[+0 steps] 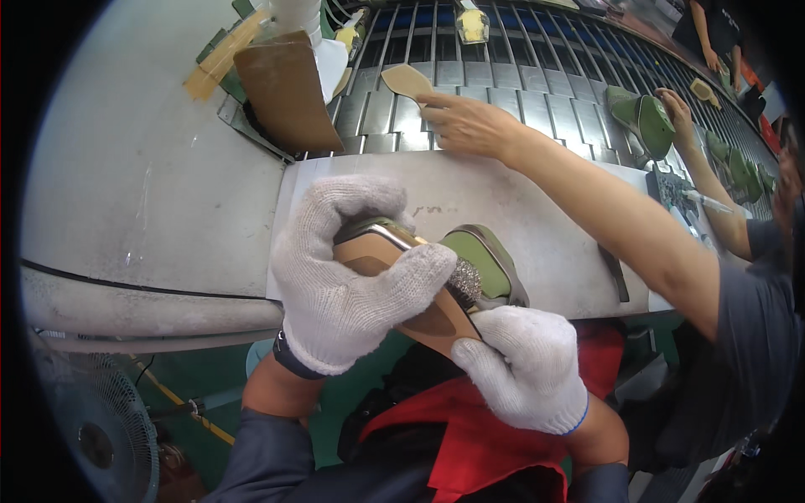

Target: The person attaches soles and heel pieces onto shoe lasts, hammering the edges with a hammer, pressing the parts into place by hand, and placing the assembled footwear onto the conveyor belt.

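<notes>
Both of my hands wear white knit gloves. Between them is a shoe (438, 325) with a tan sole turned up towards me and a glittery patch at its side. My left hand (335, 285) wraps round one end, thumb laid across the sole. At the narrower end, my right hand (528, 365) pinches the sole's edge between thumb and fingers. Just behind the held shoe, a green shoe (482, 258) with a dark rim rests on the worktable (553, 226), partly hidden by the held one.
A co-worker's arm (612, 201) reaches in from the right, the hand at a tan sole (408, 81) over the slatted metal conveyor (478, 75). Their other hand (679, 117) touches a green shoe (646, 126). A brown board (285, 92) stands left; a fan (101, 427) is lower left.
</notes>
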The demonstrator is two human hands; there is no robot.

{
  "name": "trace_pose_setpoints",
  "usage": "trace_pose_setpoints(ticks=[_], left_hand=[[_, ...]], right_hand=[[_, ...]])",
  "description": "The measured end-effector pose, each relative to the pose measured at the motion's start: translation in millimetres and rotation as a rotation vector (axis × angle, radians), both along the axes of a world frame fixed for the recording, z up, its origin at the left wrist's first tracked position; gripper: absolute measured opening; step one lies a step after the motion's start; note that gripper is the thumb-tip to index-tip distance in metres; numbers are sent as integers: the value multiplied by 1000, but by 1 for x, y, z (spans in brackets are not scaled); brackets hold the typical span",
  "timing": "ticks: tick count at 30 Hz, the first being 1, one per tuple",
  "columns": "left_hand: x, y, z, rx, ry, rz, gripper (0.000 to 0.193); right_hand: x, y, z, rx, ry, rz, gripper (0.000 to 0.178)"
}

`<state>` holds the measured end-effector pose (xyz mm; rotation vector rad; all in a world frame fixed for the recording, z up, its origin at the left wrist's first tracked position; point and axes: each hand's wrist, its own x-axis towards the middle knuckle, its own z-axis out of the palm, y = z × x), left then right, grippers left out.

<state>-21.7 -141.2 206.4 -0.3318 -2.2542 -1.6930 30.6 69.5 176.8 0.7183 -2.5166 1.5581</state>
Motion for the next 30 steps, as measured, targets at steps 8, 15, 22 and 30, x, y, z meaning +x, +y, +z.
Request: trace_pose_setpoints(ticks=[8,15,22,30], left_hand=[[-19,-11,-3,78,-29,-10,11],[-32,-24,-18,198,-150,86,17],[-35,-36,-32,153,-106,99,25],[-38,-26,-24,145,-99,107,22]], right_hand=[[-1,-8,-1,-18,-7,-18,17],[-8,-9,-18,-1,227,-92,23],[-21,-15,-26,50,112,-134,18],[-31,-12,-18,149,70,-148,28]])
